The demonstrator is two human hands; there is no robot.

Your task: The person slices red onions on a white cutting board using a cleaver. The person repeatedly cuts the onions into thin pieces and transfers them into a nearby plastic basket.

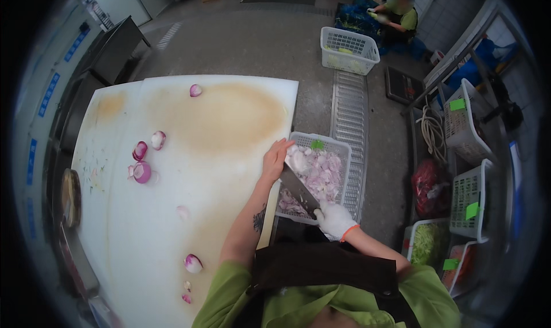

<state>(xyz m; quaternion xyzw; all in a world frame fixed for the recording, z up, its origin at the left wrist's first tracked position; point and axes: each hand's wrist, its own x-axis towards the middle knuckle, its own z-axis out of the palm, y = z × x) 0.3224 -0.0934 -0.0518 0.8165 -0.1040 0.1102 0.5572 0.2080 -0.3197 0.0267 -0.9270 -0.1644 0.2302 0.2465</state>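
Note:
My right hand (337, 219), in a white glove with an orange cuff, grips a cleaver (299, 188) by its handle end. Its broad blade slants over a grey-white basket (348, 173) of cut pinkish-purple onion (324, 176). Bare and with fingers stretched out, my left hand (276, 158) is at the basket's left rim, beside the blade's far end. Whether its palm touches the blade I cannot tell. On the white cutting board (218, 173) to the left lie purple onion pieces, including a peeled-looking one (141, 172) and another half (193, 263).
A co-worker (399, 18) sits at the far right near a white basket (350, 51). A metal drain grate (349, 115) runs along the floor. Along the right stand crates (468, 201), a red bag (430, 187) and a basket of shredded green vegetable (425, 244). A round wooden board (71, 197) stands at left.

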